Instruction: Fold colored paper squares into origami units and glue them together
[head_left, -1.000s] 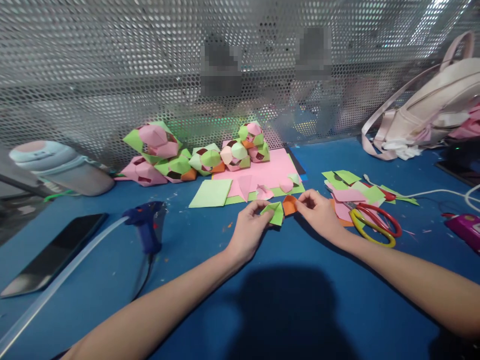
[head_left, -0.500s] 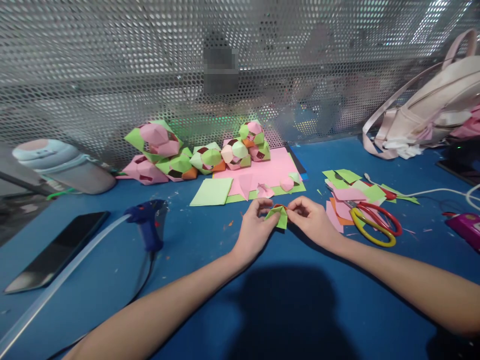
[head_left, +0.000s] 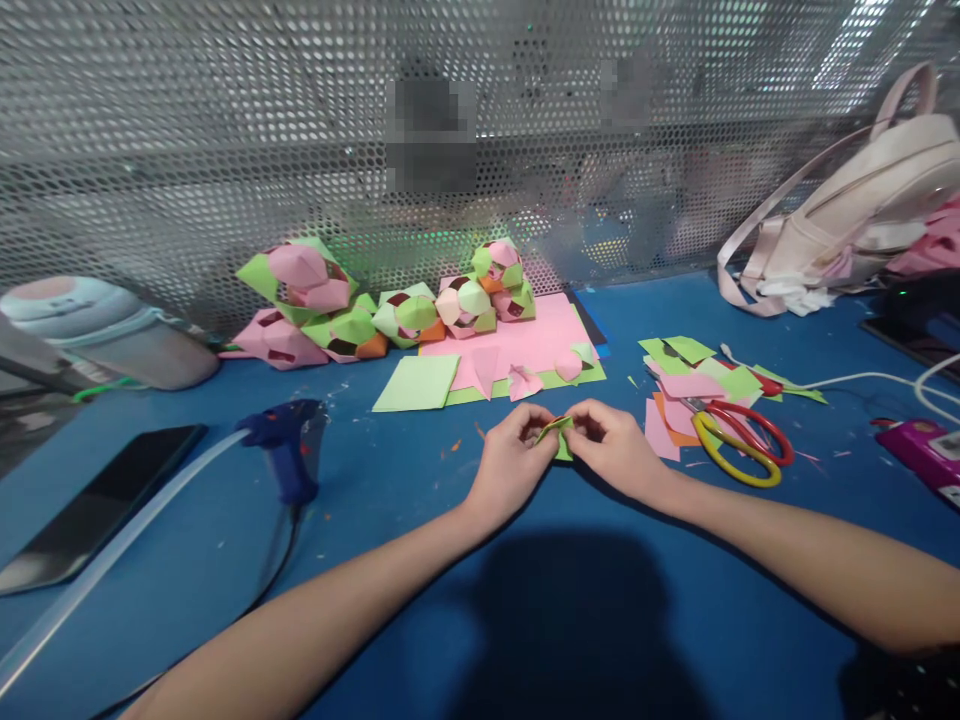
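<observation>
A small folded green paper piece (head_left: 556,436) sits between my two hands just above the blue table (head_left: 420,520). My left hand (head_left: 510,462) pinches its left side, fingers closed. From the right, my right hand (head_left: 616,447) pinches the same piece, fingers curled over it. An orange piece seen earlier is hidden between the fingers or tucked in the green one. Behind the hands lie pink and green paper sheets (head_left: 525,350) with small folded units on them.
Folded paper balls (head_left: 375,305) line the perforated metal wall. A blue glue gun (head_left: 289,450), a phone (head_left: 97,505) and a bottle (head_left: 105,330) lie left. Red-and-yellow scissors (head_left: 739,445) rest on paper scraps right, with a pink bag (head_left: 847,215) and a white cable behind.
My right hand brought the orange piece against the green one and both hands closed together over them. The orange piece is now out of sight.
</observation>
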